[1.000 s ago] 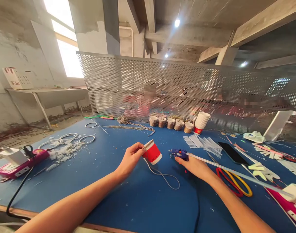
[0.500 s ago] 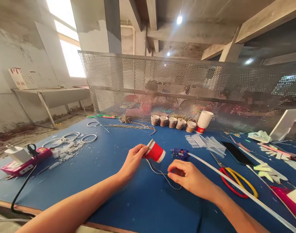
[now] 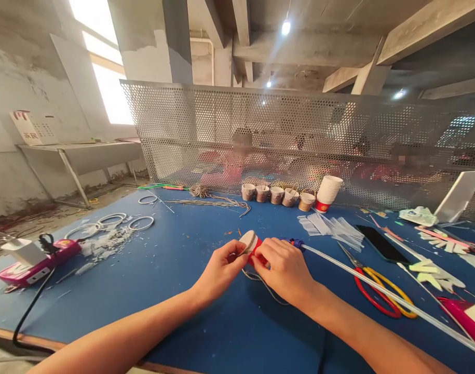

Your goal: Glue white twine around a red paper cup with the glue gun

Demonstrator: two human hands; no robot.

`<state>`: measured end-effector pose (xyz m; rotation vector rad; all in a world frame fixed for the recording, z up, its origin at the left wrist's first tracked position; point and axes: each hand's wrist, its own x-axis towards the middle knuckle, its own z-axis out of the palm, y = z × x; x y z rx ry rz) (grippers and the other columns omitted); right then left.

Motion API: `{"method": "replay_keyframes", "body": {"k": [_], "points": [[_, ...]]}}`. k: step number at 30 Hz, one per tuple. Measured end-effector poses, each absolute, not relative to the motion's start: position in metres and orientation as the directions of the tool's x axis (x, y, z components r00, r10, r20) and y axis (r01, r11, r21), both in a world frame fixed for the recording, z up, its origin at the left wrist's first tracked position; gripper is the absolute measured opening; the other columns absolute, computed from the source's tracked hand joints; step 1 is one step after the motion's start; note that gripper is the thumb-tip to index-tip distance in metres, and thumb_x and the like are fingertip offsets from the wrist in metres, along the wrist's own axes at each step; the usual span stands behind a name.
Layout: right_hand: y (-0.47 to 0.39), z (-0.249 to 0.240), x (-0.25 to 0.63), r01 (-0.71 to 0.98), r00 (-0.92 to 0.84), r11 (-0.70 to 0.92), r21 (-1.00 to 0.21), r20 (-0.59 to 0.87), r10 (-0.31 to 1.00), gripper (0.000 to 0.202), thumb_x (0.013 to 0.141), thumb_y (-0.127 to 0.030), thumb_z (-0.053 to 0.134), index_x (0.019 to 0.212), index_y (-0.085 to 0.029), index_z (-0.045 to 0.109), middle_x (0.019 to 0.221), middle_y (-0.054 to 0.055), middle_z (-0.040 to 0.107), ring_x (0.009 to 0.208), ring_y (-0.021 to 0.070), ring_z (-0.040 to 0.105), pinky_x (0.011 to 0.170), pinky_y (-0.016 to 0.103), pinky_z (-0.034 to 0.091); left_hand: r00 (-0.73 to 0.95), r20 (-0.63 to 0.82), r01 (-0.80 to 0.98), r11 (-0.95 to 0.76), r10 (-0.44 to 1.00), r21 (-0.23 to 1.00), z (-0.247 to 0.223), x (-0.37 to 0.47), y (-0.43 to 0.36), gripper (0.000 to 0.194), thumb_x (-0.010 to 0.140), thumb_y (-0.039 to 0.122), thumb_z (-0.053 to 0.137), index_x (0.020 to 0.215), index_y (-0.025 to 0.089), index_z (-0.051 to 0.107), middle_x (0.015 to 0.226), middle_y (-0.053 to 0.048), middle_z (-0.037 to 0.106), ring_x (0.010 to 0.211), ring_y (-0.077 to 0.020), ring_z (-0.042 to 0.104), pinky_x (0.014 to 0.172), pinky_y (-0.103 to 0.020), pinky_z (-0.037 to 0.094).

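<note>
A small red and white paper cup is tilted between my hands above the blue table, its pale round end turned up. A thin grey-beige cord lies across that end and trails in a loop below the cup. My left hand is closed, thumb and forefinger pinching the cord against the cup. Curled around the cup's red side, my right hand is closed too, and its fingers hide much of the cup. A blue glue gun with a long clear glue stick lies just behind the right hand.
Scissors, a phone and white strips lie at right. Behind stand several cord-wrapped cups and a cup stack before a perforated metal screen. White rings and a power strip sit left.
My right hand has moved up and left from the table onto the cup. The cup has turned so that its pale end shows, and my left hand now pinches the cord there.
</note>
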<state>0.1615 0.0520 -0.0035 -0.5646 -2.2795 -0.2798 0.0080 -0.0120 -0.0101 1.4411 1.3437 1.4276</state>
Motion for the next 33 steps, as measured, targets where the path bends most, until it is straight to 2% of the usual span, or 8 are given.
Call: {"method": "replay_keyframes", "body": {"k": [3, 6, 9, 12, 14, 17, 23, 33], "points": [[0.051, -0.001, 0.159, 0.452, -0.598, 0.885, -0.11, 0.699, 0.392, 0.021, 0.079, -0.011, 0.051, 0.06, -0.019, 0.053, 0.058, 0.0, 0.056, 0.054, 0.0125, 0.051, 0.054, 0.025, 0.034, -0.144, 0.294, 0.26, -0.251, 0.945, 0.932, -0.012, 0.008, -0.012, 0.017, 0.078, 0.031, 0.058, 0.072, 0.015, 0.06, 0.067, 0.002, 0.057, 0.063, -0.0121, 0.049, 0.061, -0.023, 0.041], [0.047, 0.002, 0.16, 0.355, -0.572, 0.838, -0.415, 0.613, 0.546, 0.019, 0.078, -0.015, 0.051, 0.06, -0.02, 0.053, 0.062, 0.0, 0.058, 0.053, 0.0108, 0.052, 0.052, 0.022, 0.037, -0.16, 0.343, 0.358, -0.27, 0.926, 0.894, -0.013, 0.006, -0.012, 0.016, 0.079, 0.028, 0.056, 0.072, 0.015, 0.062, 0.067, 0.001, 0.058, 0.064, -0.0127, 0.049, 0.06, -0.022, 0.041], [0.042, 0.008, 0.159, 0.251, -0.588, 0.549, -0.798, 0.325, 0.741, 0.016, 0.076, -0.023, 0.053, 0.061, -0.02, 0.051, 0.055, -0.003, 0.054, 0.046, 0.0101, 0.053, 0.047, 0.021, 0.038, -0.183, 0.379, 0.447, -0.267, 0.907, 0.854, -0.012, 0.005, -0.012, 0.014, 0.079, 0.026, 0.054, 0.072, 0.016, 0.063, 0.068, 0.0, 0.061, 0.066, -0.0137, 0.052, 0.063, -0.023, 0.043], [0.041, 0.011, 0.158, 0.142, -0.634, 0.161, -0.977, 0.035, 0.773, 0.016, 0.072, -0.032, 0.055, 0.066, -0.02, 0.047, 0.057, -0.004, 0.056, 0.036, 0.0072, 0.048, 0.038, 0.019, 0.034, -0.182, 0.412, 0.505, -0.275, 0.893, 0.818, -0.012, 0.004, -0.011, 0.014, 0.077, 0.024, 0.053, 0.072, 0.016, 0.062, 0.069, -0.001, 0.063, 0.066, -0.0145, 0.054, 0.066, -0.025, 0.043], [0.043, 0.011, 0.158, 0.071, -0.651, 0.086, -0.994, 0.019, 0.759, 0.018, 0.07, -0.034, 0.056, 0.071, -0.02, 0.046, 0.063, -0.004, 0.057, 0.035, 0.0053, 0.044, 0.037, 0.019, 0.033, -0.17, 0.429, 0.524, -0.287, 0.887, 0.802, -0.012, 0.004, -0.011, 0.013, 0.077, 0.024, 0.053, 0.072, 0.017, 0.063, 0.069, -0.001, 0.063, 0.067, -0.0149, 0.055, 0.066, -0.025, 0.044], [0.047, 0.008, 0.161, 0.121, -0.627, 0.267, -0.956, 0.135, 0.768, 0.014, 0.071, -0.03, 0.057, 0.076, -0.019, 0.051, 0.062, -0.004, 0.056, 0.043, 0.0076, 0.046, 0.044, 0.02, 0.038, -0.165, 0.43, 0.528, -0.289, 0.887, 0.799, -0.013, 0.003, -0.011, 0.014, 0.077, 0.024, 0.052, 0.073, 0.017, 0.064, 0.07, -0.001, 0.064, 0.067, -0.0152, 0.055, 0.066, -0.025, 0.043], [0.051, 0.002, 0.164, 0.271, -0.539, 0.781, -0.563, 0.584, 0.607, 0.012, 0.079, -0.019, 0.048, 0.069, -0.02, 0.055, 0.064, 0.0, 0.057, 0.056, 0.0118, 0.049, 0.055, 0.024, 0.042, -0.141, 0.377, 0.507, -0.26, 0.915, 0.821, -0.008, 0.005, -0.013, 0.018, 0.076, 0.025, 0.05, 0.072, 0.017, 0.065, 0.065, 0.0, 0.06, 0.064, -0.0148, 0.05, 0.061, -0.024, 0.04], [0.054, -0.003, 0.164, 0.325, -0.505, 0.775, -0.541, 0.594, 0.626, 0.012, 0.079, -0.021, 0.052, 0.067, -0.02, 0.055, 0.059, -0.001, 0.06, 0.051, 0.0118, 0.052, 0.054, 0.023, 0.044, -0.155, 0.33, 0.454, -0.23, 0.931, 0.861, -0.003, 0.008, -0.016, 0.017, 0.072, 0.027, 0.052, 0.067, 0.016, 0.063, 0.063, 0.0, 0.06, 0.062, -0.0145, 0.05, 0.06, -0.024, 0.04]]}}
